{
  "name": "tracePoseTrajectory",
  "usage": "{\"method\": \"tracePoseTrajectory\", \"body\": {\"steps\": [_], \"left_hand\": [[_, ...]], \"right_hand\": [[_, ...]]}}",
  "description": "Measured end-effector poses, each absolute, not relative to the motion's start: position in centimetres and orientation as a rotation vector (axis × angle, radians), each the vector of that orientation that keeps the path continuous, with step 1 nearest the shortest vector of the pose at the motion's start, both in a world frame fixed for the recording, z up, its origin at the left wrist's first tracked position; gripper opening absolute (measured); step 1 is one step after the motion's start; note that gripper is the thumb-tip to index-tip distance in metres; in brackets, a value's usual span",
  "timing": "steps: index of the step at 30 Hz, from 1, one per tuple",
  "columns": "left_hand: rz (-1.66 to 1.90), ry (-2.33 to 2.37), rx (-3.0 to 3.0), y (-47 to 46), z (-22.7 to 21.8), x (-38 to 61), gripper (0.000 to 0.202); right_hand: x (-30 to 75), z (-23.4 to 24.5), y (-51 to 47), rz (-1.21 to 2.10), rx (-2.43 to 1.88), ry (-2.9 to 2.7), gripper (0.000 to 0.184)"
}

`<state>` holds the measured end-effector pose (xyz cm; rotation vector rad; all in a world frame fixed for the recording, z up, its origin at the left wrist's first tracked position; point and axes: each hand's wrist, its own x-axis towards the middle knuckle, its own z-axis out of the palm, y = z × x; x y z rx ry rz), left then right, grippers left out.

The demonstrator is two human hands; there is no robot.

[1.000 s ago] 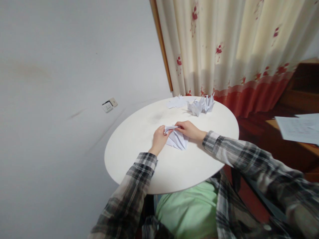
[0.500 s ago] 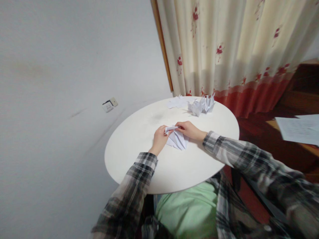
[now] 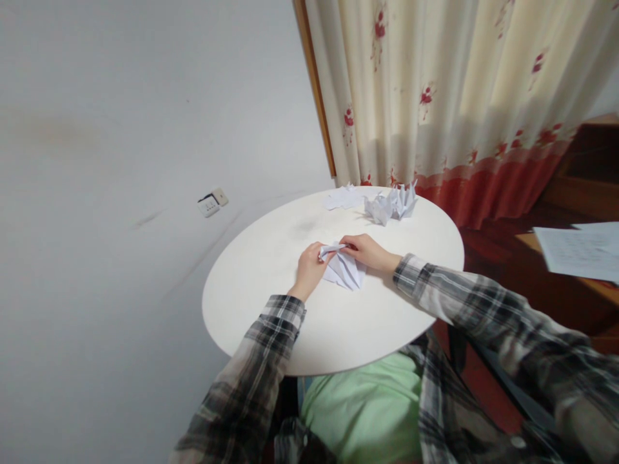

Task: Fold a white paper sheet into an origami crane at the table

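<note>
A partly folded sheet of white paper is between my hands over the middle of the round white table. Its lower part spreads into creased, pleated flaps that point toward me. My left hand is closed on the paper's upper left corner. Along the upper right edge, my right hand pinches the same paper, its fingers partly hiding the fold. Farther back on the table stand folded paper cranes, close together with pointed tips upward.
Flat white paper pieces lie at the table's far edge. A pale wall with a socket borders the left. Behind hangs a floral curtain. Written sheets rest on a wooden surface at right.
Both hands keep hold of the folded paper in nearly the same place. The paper's lower tip has shifted very slightly; nothing else has visibly moved.
</note>
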<state>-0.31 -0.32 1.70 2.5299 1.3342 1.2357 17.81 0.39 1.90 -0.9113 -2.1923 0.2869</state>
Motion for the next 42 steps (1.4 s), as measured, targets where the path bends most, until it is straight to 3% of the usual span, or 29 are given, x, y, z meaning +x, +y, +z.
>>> {"method": "tracePoseTrajectory", "body": {"steps": [42], "left_hand": [[1.144,1.407,2.51,-0.27,1.4,-0.29,0.017]], "right_hand": [[17.84,1.97,0.28,0.325,-0.997,-2.266,0.019]]}}
